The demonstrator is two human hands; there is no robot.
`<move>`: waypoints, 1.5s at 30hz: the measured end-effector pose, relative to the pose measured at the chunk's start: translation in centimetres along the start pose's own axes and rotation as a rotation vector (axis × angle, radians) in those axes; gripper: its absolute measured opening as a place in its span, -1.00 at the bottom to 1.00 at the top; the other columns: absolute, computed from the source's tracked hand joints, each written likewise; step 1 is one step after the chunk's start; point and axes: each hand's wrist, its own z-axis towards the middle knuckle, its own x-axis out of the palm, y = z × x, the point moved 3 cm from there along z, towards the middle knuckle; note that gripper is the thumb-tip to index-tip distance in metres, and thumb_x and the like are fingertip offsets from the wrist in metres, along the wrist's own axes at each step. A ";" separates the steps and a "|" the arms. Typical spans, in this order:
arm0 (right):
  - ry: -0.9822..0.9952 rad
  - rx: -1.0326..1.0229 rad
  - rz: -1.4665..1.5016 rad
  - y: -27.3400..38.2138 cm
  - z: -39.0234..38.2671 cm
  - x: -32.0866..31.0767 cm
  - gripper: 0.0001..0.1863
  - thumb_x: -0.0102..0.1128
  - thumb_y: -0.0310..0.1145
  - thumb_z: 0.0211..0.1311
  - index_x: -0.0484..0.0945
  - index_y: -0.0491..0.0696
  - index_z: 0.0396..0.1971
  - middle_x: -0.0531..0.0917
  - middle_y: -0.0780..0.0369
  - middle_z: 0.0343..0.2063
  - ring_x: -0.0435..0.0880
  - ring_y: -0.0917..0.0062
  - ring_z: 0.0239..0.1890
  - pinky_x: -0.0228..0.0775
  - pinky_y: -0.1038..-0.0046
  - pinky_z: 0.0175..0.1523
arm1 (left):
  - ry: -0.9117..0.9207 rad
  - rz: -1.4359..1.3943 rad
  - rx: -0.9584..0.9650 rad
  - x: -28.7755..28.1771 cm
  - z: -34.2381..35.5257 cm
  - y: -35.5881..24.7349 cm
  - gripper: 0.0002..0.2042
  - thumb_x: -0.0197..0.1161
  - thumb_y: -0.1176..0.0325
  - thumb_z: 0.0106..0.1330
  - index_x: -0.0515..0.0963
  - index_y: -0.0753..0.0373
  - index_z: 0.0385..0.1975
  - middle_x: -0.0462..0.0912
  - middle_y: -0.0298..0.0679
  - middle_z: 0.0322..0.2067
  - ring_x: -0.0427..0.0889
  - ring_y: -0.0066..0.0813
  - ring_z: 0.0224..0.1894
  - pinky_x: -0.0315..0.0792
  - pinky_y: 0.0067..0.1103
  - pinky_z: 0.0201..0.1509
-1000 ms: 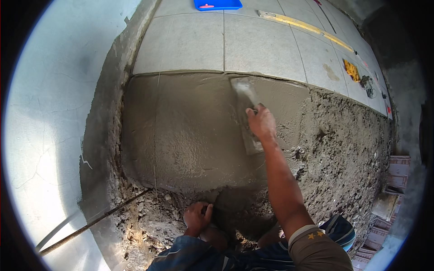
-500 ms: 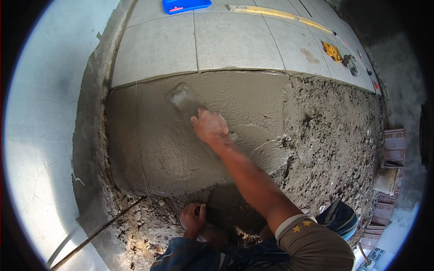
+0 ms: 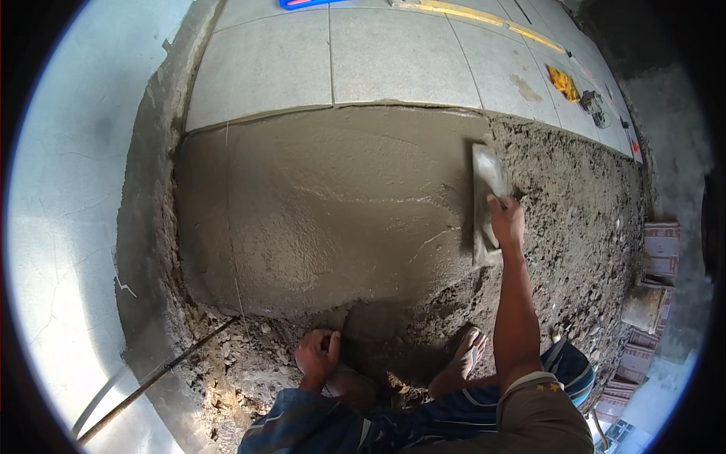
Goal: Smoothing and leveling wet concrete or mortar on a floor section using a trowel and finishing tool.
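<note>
My right hand (image 3: 508,222) is closed round the handle of a rectangular plastering trowel (image 3: 481,174). The blade stands near the right border of a smoothed bed of wet mortar (image 3: 340,166), where it meets rough, crumbly mix (image 3: 575,219). Near my knee, low in the middle, my left hand (image 3: 318,354) rests with fingers curled in and thumb a little apart; nothing shows in it. A thin string (image 3: 229,189) runs over the left part of the mortar.
Pale floor tiles (image 3: 401,64) border the mortar's far edge. On them lie a yellow level-like bar (image 3: 484,17), a blue tray (image 3: 306,3) and a yellow cloth-like item (image 3: 563,83). A metal rod (image 3: 159,390) slants at lower left. Boxes (image 3: 662,250) stand at right.
My right hand has swept the trowel from the far left-middle of the mortar to its right border. The blade now appears tilted up. My left hand has stayed near my knee.
</note>
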 end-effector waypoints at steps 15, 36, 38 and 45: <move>0.596 -0.806 -0.235 10.3 -12.0 7.4 -0.41 -0.01 0.23 0.49 0.57 0.10 0.21 0.77 0.01 -0.21 0.82 0.21 -0.28 0.71 0.18 -0.20 | -0.003 -0.022 -0.030 -0.2 0.3 -0.5 -0.81 0.43 0.18 0.27 0.68 0.12 -0.47 0.64 -0.18 -0.58 0.65 -0.08 -0.51 0.51 -0.26 -0.39; 0.701 -0.895 -0.160 20.7 -16.5 9.7 -0.55 0.16 0.02 0.41 0.65 0.00 0.06 0.77 0.00 -0.26 0.77 0.01 -0.17 0.59 0.02 0.00 | 0.036 -0.057 -0.101 -1.0 0.1 -0.4 -0.81 0.41 0.10 0.28 0.71 0.06 -0.44 0.72 -0.21 -0.43 0.72 -0.09 -0.35 0.58 -0.28 -0.27; 0.827 -0.993 -0.181 18.9 -20.3 8.3 -0.56 0.15 -0.01 0.42 0.63 -0.02 0.05 0.77 0.01 -0.29 0.76 0.02 -0.21 0.59 0.02 -0.03 | 0.049 -0.059 -0.104 -0.9 0.1 -0.4 -0.81 0.41 0.11 0.28 0.70 0.06 -0.44 0.71 -0.21 -0.44 0.71 -0.08 -0.35 0.57 -0.27 -0.27; 0.755 -0.490 0.482 20.3 -19.1 8.0 -0.52 0.17 -0.06 0.43 0.54 -0.08 0.16 0.75 0.03 -0.35 0.78 0.18 -0.30 0.56 0.12 -0.10 | 0.018 -0.041 -0.048 -0.8 0.1 -0.3 -0.81 0.41 0.14 0.28 0.68 0.10 -0.45 0.68 -0.18 -0.49 0.69 -0.07 -0.40 0.54 -0.26 -0.31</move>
